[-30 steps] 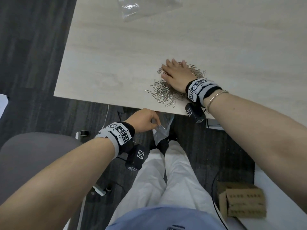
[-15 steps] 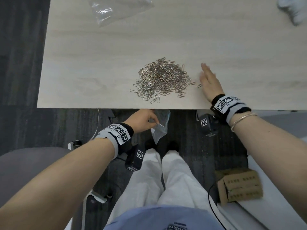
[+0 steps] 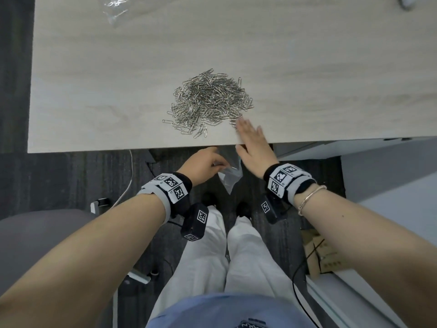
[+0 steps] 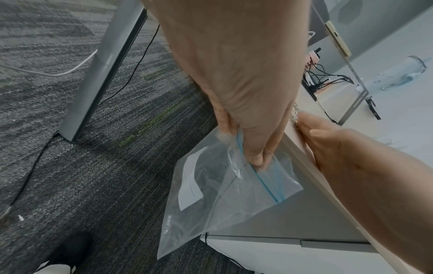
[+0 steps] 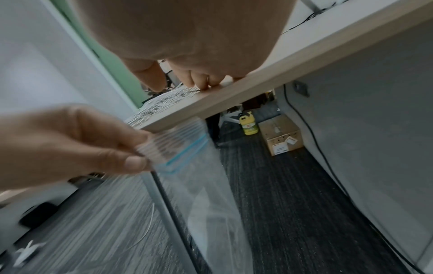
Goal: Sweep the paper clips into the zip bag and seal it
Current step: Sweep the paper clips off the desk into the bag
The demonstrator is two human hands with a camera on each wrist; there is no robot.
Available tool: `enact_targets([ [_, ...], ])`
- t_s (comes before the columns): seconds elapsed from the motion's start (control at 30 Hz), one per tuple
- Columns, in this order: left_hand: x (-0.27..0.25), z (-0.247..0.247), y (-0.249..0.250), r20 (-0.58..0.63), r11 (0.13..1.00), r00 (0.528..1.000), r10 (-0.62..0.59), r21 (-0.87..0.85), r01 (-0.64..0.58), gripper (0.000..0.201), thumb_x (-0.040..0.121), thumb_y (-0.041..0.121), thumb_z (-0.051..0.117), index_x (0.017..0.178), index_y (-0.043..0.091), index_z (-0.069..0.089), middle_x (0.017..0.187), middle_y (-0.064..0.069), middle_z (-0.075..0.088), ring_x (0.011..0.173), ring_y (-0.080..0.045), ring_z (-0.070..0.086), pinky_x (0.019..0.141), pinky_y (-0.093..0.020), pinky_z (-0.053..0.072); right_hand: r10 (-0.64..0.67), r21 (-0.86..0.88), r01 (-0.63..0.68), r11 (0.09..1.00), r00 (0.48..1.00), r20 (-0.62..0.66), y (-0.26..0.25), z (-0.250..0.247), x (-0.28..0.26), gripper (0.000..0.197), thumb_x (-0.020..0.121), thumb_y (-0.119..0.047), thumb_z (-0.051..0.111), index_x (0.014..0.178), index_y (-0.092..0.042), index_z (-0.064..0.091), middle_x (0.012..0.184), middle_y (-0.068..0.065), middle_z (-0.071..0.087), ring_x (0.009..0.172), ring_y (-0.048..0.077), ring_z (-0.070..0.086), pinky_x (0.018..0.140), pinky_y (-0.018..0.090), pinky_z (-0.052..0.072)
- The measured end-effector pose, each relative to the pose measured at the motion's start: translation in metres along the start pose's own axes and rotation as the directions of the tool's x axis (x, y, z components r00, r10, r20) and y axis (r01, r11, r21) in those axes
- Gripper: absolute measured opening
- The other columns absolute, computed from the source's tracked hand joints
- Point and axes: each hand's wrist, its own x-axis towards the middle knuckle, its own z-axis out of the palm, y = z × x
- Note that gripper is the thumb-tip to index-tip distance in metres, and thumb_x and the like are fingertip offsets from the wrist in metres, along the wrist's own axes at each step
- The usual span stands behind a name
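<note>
A heap of silver paper clips (image 3: 210, 102) lies on the pale wooden table (image 3: 94, 95) near its front edge. Just below that edge my left hand (image 3: 203, 164) pinches the top of a clear zip bag (image 3: 230, 178) with a blue seal strip (image 4: 262, 178); the bag hangs down over the floor. My right hand (image 3: 253, 143) lies flat with straight fingers on the table's front edge, at the right lower corner of the heap, holding nothing. In the right wrist view the bag (image 5: 211, 185) hangs below the edge and the clips (image 5: 164, 100) sit above it.
A second clear plastic bag (image 3: 118, 5) lies at the table's far left. Under the table are a metal leg (image 4: 100, 70), cables, a cardboard box (image 5: 280, 134) and a yellow bottle (image 5: 248, 124). My legs in white trousers (image 3: 224, 256) are below the bag.
My right hand left the heap, swung out to the right, then came back to the front edge beside the clips. The left hand keeps holding the bag under the edge.
</note>
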Motion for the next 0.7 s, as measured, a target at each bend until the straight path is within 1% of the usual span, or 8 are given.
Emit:
enact_targets([
  [0.1, 0.0, 0.002, 0.002, -0.024, 1.0, 1.0, -0.009, 0.0, 0.009, 0.018, 0.087, 0.018, 0.064, 0.102, 0.016, 0.073, 0.102, -0.01, 0.058, 0.096, -0.026, 0.057, 0.08, -0.028, 0.041, -0.073, 0.015, 0.072, 0.997, 0.996, 0.043, -0.004, 0.004, -0.004, 0.06, 0.098, -0.019, 0.034, 0.15, -0.011, 0.004, 0.159, 0.006, 0.0, 0.146, 0.015, -0.004, 0.116, 0.029, -0.009],
  [0.17, 0.0, 0.003, 0.002, -0.042, 1.0, 0.999, -0.01, -0.012, 0.009, 0.018, 0.086, 0.016, 0.064, 0.101, 0.015, 0.073, 0.1, -0.009, 0.058, 0.096, -0.026, 0.058, 0.08, -0.028, 0.042, -0.073, 0.09, 0.072, 0.993, 0.997, 0.007, -0.002, 0.0, -0.006, 0.059, 0.098, -0.017, 0.033, 0.15, -0.012, 0.005, 0.159, 0.005, 0.001, 0.146, 0.014, -0.003, 0.118, 0.029, -0.007],
  [0.23, 0.0, 0.003, 0.003, -0.069, 0.999, 0.998, -0.013, -0.03, 0.011, 0.017, 0.086, 0.015, 0.064, 0.1, 0.014, 0.073, 0.093, -0.005, 0.055, 0.091, -0.026, 0.058, 0.077, -0.028, 0.042, -0.02, 0.142, 0.03, 0.989, 0.997, -0.068, 0.005, -0.008, -0.004, 0.057, 0.098, -0.015, 0.032, 0.149, -0.012, 0.007, 0.158, 0.005, 0.003, 0.146, 0.014, -0.001, 0.118, 0.028, -0.007],
  [0.3, -0.002, 0.004, 0.004, -0.102, 0.999, 0.995, -0.02, -0.049, 0.015, 0.016, 0.087, 0.015, 0.064, 0.099, 0.015, 0.074, 0.088, -0.003, 0.054, 0.085, -0.023, 0.058, 0.073, -0.026, 0.039, 0.065, 0.171, -0.041, 0.984, 0.988, -0.137, 0.015, -0.019, 0.002, 0.056, 0.098, -0.012, 0.032, 0.149, -0.01, 0.009, 0.158, 0.007, 0.005, 0.146, 0.017, 0.001, 0.116, 0.027, -0.008],
  [0.4, -0.003, 0.004, 0.005, -0.121, 0.997, 0.992, -0.029, -0.073, 0.02, 0.016, 0.088, 0.017, 0.063, 0.1, 0.016, 0.074, 0.084, 0.0, 0.05, 0.079, -0.019, 0.055, 0.07, -0.023, 0.035, 0.119, 0.17, -0.096, 0.981, 0.984, -0.13, 0.028, -0.033, 0.018, 0.055, 0.099, -0.012, 0.029, 0.149, -0.009, 0.008, 0.158, 0.009, 0.004, 0.146, 0.018, 0.001, 0.115, 0.028, -0.008],
  [0.47, -0.004, 0.004, 0.005, -0.126, 0.997, 0.992, -0.03, -0.081, 0.02, 0.016, 0.088, 0.017, 0.064, 0.099, 0.016, 0.074, 0.078, 0.003, 0.047, 0.076, -0.016, 0.051, 0.069, -0.02, 0.033, 0.095, 0.141, -0.081, 0.987, 0.991, -0.097, 0.03, -0.037, 0.029, 0.054, 0.099, -0.012, 0.028, 0.149, -0.008, 0.008, 0.158, 0.01, 0.004, 0.146, 0.019, 0.001, 0.116, 0.03, -0.007],
  [0.57, -0.003, 0.004, 0.006, -0.14, 0.996, 0.99, -0.03, -0.092, 0.017, 0.015, 0.087, 0.016, 0.064, 0.099, 0.014, 0.074, 0.07, 0.012, 0.04, 0.072, -0.014, 0.047, 0.064, -0.016, 0.029, 0.036, 0.086, -0.029, 0.996, 0.996, -0.08, 0.026, -0.036, 0.038, 0.055, 0.098, -0.011, 0.029, 0.149, -0.008, 0.01, 0.158, 0.011, 0.008, 0.146, 0.02, 0.004, 0.117, 0.033, -0.005],
  [0.7, -0.004, 0.003, 0.004, -0.15, 0.997, 0.988, -0.021, -0.079, 0.009, 0.015, 0.087, 0.016, 0.065, 0.099, 0.014, 0.074, 0.074, 0.005, 0.047, 0.074, -0.016, 0.051, 0.067, -0.02, 0.032, -0.063, 0.018, 0.064, 0.998, 0.997, -0.045, 0.018, -0.026, 0.032, 0.055, 0.097, -0.014, 0.031, 0.149, -0.011, 0.012, 0.158, 0.009, 0.008, 0.146, 0.02, 0.004, 0.117, 0.032, -0.004],
])
